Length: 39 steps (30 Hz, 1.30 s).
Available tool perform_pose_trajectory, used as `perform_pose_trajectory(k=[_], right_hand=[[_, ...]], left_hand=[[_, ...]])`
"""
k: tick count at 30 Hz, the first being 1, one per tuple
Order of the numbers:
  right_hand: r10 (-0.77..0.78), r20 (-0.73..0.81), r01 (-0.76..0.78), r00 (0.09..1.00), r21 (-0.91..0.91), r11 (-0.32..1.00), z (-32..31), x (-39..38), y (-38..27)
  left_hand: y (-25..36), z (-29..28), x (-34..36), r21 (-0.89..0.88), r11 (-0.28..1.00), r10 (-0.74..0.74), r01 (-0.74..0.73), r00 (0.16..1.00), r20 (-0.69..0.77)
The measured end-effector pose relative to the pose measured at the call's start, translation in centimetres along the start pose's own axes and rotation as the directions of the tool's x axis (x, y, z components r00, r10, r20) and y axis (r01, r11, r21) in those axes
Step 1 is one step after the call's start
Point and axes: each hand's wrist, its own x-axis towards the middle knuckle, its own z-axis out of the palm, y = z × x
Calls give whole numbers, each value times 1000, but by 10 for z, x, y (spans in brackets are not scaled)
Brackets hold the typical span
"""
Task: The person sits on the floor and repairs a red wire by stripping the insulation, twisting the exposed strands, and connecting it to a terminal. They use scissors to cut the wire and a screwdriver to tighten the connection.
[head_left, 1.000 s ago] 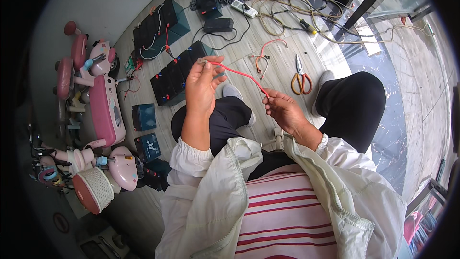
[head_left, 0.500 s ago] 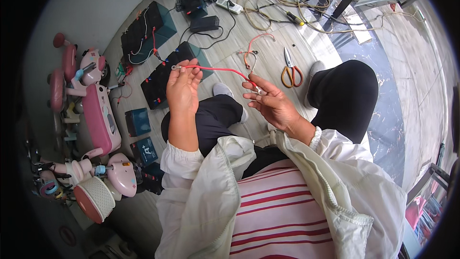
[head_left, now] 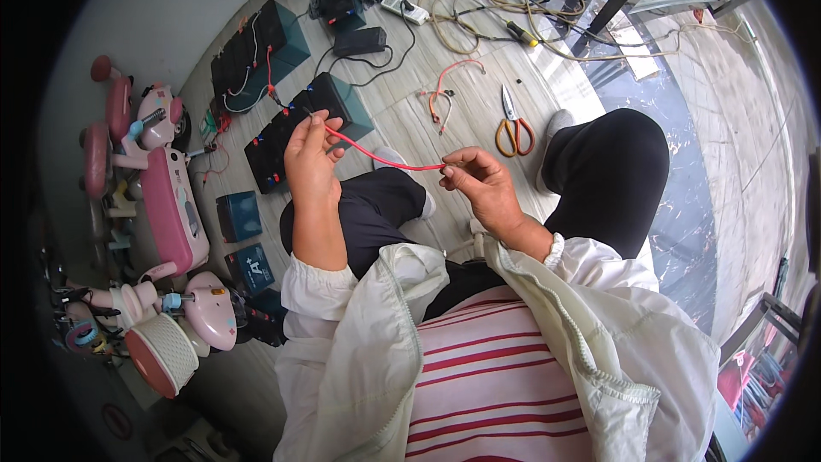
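A short red cable (head_left: 382, 160) sags between my two hands above my lap. My left hand (head_left: 311, 151) pinches its left end near the terminal lug. At the other end my right hand (head_left: 484, 187) grips the cable between thumb and forefinger, and its fingers hide that lug. Just beyond my left hand stands a row of dark batteries (head_left: 280, 142) with red and blue terminals. Farther back is a second battery row (head_left: 251, 51), joined by white and red wires. Loose red and white cables (head_left: 444, 91) with lugs lie on the floor beyond my right hand.
Orange-handled scissors (head_left: 516, 130) lie near my right foot. A black power adapter (head_left: 360, 42), a white power strip (head_left: 404, 8) and coiled cords (head_left: 479, 13) spread across the far floor. Pink children's ride-on toys (head_left: 171, 205) crowd the left, beside more batteries (head_left: 239, 216).
My right hand has turned and closed its fingers over the cable's right end, hiding the lug. The left hand has tightened its pinch and shifted slightly left.
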Motion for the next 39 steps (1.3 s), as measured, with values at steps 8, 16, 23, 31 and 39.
perform_pose_trajectory(k=[8, 16, 23, 31, 39], right_hand=[[87, -60, -87, 994, 4, 996, -1, -1, 8], [36, -134, -34, 990, 15, 999, -4, -6, 7], [59, -127, -59, 990, 0, 998, -3, -14, -4], [180, -6, -175, 984, 208, 962, 5, -14, -18], [379, 139, -397, 915, 476, 785, 10, 24, 10]], left_hand=[[6, 5, -6, -33, 998, 59, -59, 998, -1], [9, 11, -14, -48, 992, 120, -118, 992, 35], [10, 12, -14, -122, 982, 152, -141, 985, 82], [31, 8, -61, -145, 985, 146, -96, 909, 390], [43, 29, -52, 185, 967, 40, -172, 827, 560]])
